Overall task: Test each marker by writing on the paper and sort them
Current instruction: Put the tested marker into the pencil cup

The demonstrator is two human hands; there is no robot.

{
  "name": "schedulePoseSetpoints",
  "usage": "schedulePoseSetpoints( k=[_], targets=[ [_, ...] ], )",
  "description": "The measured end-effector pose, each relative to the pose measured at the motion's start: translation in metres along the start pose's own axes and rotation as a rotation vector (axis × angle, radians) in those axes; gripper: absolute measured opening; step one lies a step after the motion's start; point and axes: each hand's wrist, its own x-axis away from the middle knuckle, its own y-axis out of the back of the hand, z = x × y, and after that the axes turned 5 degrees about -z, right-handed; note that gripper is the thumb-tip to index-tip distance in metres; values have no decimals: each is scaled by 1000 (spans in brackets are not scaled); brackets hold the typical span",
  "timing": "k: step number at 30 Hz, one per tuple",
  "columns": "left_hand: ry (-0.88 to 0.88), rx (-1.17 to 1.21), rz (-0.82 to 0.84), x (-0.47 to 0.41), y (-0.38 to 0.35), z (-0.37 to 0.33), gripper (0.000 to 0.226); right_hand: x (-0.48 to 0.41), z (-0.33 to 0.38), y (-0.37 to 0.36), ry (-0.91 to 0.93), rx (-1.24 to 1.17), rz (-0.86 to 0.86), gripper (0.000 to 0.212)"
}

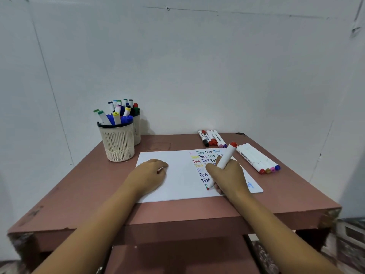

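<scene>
Right hand [227,178]: lower right of centre, grips the red marker [225,159], fingers [218,189] curled round its white barrel close to the tip.
Red marker: tilted, red-capped end pointing up and to the right, tip down on the paper [177,186] at the foot of the column of words.
Left hand [150,175]: left of centre, rests on the bare left half of the paper, fingers loosely curled under, holding nothing.
Paper: white sheet, flat in the middle of the surface [98,184]; rows of "Test" in several colours on its right half, partly hidden by the right hand.
Front cup [117,141]: cream lattice cup, centre left of the frame, near the paper's far left corner, full of markers, upright or leaning.
Rear cup [137,133]: just behind the front cup, by the wall, also holding markers.
Short markers [212,138]: side by side beyond the paper's far right corner.
Long markers [256,159]: four white ones, side by side, right of the paper; red, ochre, pink and blue ends toward the camera.
Surface: reddish-brown, chipped along the front edge.
</scene>
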Motion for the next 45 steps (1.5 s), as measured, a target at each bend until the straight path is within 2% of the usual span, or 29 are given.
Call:
schedulePoseSetpoints(
  k=[5, 11, 23, 28, 41, 45],
  targets=[
    [-2, -5, 7, 0, 0, 0, 37, 3, 1, -1, 18, 23, 24, 32],
    [-1, -5, 18, 0, 0, 0, 37, -2, -5, -2, 65, 72, -86, 38],
    [8, 6, 7, 2, 1, -2, 37, 1, -3, -1, 37, 56, 4, 35],
    [8, 8, 8, 2, 1, -2, 37, -2, -4, 0, 28, -14, -91, 37],
    [12, 3, -1, 1, 0, -1, 36, -1, -5, -1, 44, 72, -80, 36],
    [8, 5, 1, 1, 0, -1, 36, -1, -3, -1, 33, 58, -133, 34]
  ],
)
